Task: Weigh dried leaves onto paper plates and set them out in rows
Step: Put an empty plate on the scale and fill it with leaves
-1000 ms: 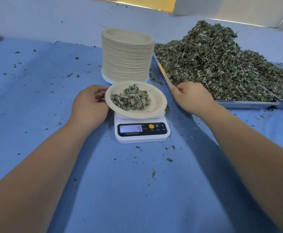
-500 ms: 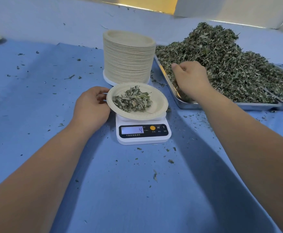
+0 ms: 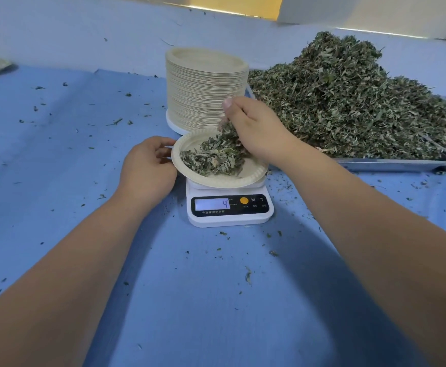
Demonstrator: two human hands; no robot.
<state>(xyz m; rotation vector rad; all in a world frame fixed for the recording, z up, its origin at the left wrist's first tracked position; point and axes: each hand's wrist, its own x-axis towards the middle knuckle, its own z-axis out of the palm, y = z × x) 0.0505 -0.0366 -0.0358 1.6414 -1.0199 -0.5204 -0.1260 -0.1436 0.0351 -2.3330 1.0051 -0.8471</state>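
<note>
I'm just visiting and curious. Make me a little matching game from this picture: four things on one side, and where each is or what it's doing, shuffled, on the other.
1 left hand
2 right hand
3 plate stack
4 scale

A shows 4 on its display
B pinches dried leaves over the plate
C stands behind the scale
D sits at the plate's left rim

Pairs: 1-D, 2-B, 3-C, 4-A

Table cloth point(image 3: 216, 300): plain blue, flecked green. Paper plates point(image 3: 206, 94): plain cream, ribbed rims. Scale point(image 3: 230, 221): white, black panel point(image 3: 256, 209), orange button point(image 3: 244, 200). Dried leaves point(image 3: 349, 102): dull grey-green. Tray point(image 3: 391, 164): silver.
</note>
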